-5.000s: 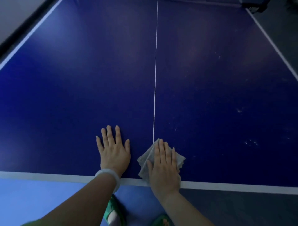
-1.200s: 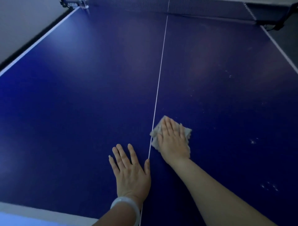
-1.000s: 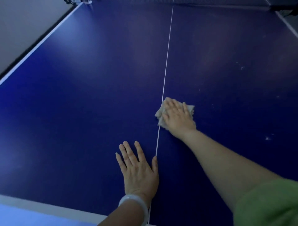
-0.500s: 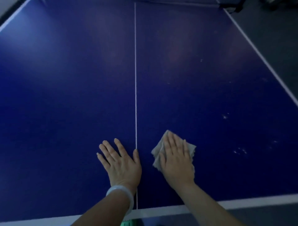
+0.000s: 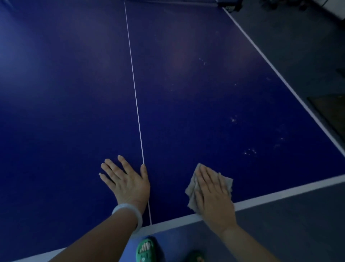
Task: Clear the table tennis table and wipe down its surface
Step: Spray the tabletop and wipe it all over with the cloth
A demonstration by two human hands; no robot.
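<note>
The dark blue table tennis table (image 5: 186, 93) fills most of the head view, with a thin white centre line (image 5: 136, 104) running away from me. My right hand (image 5: 214, 194) presses flat on a crumpled grey cloth (image 5: 226, 182) near the white front edge line, right of the centre line. My left hand (image 5: 127, 183) rests flat on the surface just left of the centre line, fingers spread, with a pale bangle on the wrist. Small white specks (image 5: 249, 151) dot the right half.
The table's right edge line (image 5: 280, 76) runs diagonally, with dark grey floor beyond it. A dark object (image 5: 330, 110) lies on the floor at right. The net's lower edge (image 5: 177, 1) shows at the top. A green slipper (image 5: 145, 250) is below the front edge.
My right hand has pulled the cloth back from mid-table toward the front edge and shifted it to the right. The left hand stays flat beside the centre line.
</note>
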